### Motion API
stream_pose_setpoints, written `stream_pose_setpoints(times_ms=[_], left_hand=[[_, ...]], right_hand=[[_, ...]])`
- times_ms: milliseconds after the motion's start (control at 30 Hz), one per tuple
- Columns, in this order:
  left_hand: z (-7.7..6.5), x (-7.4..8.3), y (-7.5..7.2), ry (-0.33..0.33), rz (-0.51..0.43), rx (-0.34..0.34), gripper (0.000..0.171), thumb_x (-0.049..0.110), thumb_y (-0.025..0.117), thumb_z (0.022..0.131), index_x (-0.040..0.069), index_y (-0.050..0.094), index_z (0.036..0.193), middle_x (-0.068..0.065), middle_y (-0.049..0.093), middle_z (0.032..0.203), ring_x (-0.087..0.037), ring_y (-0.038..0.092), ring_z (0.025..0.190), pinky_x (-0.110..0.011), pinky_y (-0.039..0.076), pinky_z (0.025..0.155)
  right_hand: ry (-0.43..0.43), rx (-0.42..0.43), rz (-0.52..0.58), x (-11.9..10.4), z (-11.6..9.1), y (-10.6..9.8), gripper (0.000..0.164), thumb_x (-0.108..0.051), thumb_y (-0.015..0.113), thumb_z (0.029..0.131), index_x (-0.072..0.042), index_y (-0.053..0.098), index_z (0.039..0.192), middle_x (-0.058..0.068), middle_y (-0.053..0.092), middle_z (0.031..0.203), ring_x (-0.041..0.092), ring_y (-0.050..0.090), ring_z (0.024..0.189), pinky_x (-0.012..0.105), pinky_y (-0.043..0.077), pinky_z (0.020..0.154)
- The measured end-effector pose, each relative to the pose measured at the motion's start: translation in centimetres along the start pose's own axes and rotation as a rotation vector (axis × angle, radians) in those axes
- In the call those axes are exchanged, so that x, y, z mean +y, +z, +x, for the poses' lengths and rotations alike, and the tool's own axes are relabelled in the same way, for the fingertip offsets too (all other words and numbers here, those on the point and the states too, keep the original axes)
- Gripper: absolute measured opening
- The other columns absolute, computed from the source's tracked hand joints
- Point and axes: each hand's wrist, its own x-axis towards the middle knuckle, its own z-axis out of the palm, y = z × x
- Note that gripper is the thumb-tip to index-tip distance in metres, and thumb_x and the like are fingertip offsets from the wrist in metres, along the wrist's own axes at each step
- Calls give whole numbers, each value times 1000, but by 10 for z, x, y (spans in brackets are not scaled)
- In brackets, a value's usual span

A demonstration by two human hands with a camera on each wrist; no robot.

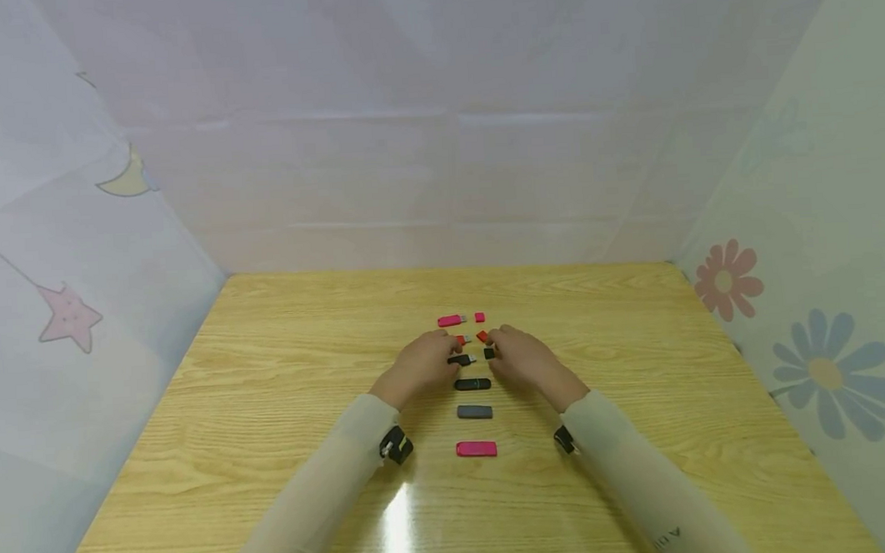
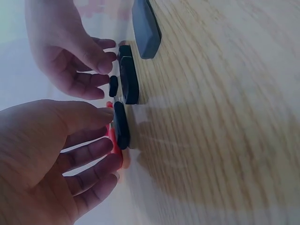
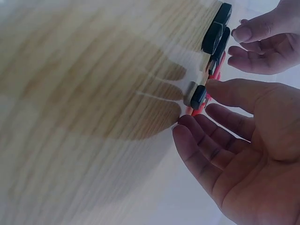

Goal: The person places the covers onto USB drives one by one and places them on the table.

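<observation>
In the head view a black USB flash drive (image 1: 459, 360) lies uncapped on the table, its metal plug pointing right. My left hand (image 1: 424, 363) is beside it, thumb tip close to the drive in the left wrist view and fingers loosely bent. The small black cap (image 3: 198, 97) sits just right of the plug. My right hand (image 1: 525, 360) is at this cap, thumb near or touching it, the other fingers spread and relaxed. Just behind, partly hidden by my left fingers, lies a red flash drive (image 1: 461, 340) with its red cap (image 1: 482, 336) apart.
Farther back lie an uncapped pink flash drive (image 1: 451, 320) and its cap (image 1: 479, 317). Toward me, in a column, are a dark capped drive (image 1: 472, 384), a grey drive (image 1: 475, 412) and a pink drive (image 1: 476, 448). Fabric walls border the wooden table (image 1: 269, 402).
</observation>
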Motion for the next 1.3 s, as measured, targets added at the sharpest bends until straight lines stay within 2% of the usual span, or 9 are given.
stream_pose_setpoints(times_ms=[200, 367, 733, 1133, 1300], left_hand=[[5, -2, 4, -12, -5, -19, 25, 22, 68, 95, 12, 71, 118, -2, 66, 109, -15, 59, 91, -31, 52, 79], [7, -4, 8, -8, -3, -20, 15, 22, 68, 95, 14, 73, 106, 2, 62, 97, -14, 54, 83, -29, 48, 71], [7, -2, 6, -9, -6, -13, 7, 20, 70, 94, 14, 72, 97, 2, 58, 91, -16, 52, 82, -29, 46, 70], [7, 1, 5, -23, -17, -1, 6, 18, 70, 94, 13, 70, 91, 2, 60, 87, -15, 53, 77, -28, 47, 70], [6, 2, 3, -31, -64, 10, 8, 17, 70, 93, 14, 68, 87, 3, 62, 80, -13, 53, 71, -27, 45, 63]], right_hand=[[15, -27, -34, 0, 7, 2, 33, -17, 66, 97, -6, 63, 127, 11, 62, 118, 25, 62, 97, 43, 53, 87], [15, -15, -57, 0, 12, 4, 28, -15, 66, 96, -6, 66, 123, 10, 62, 114, 25, 63, 98, 42, 54, 88], [29, -1, -87, -5, 14, 4, 21, -14, 66, 97, -7, 68, 117, 8, 62, 107, 23, 62, 92, 41, 54, 84], [41, 11, -63, -4, 15, 4, 11, -15, 65, 98, -8, 69, 105, 6, 60, 97, 20, 56, 82, 38, 52, 76], [42, 30, -13, 0, 12, 2, 13, -15, 65, 96, -7, 70, 106, 8, 67, 100, 23, 61, 89, 42, 53, 80]])
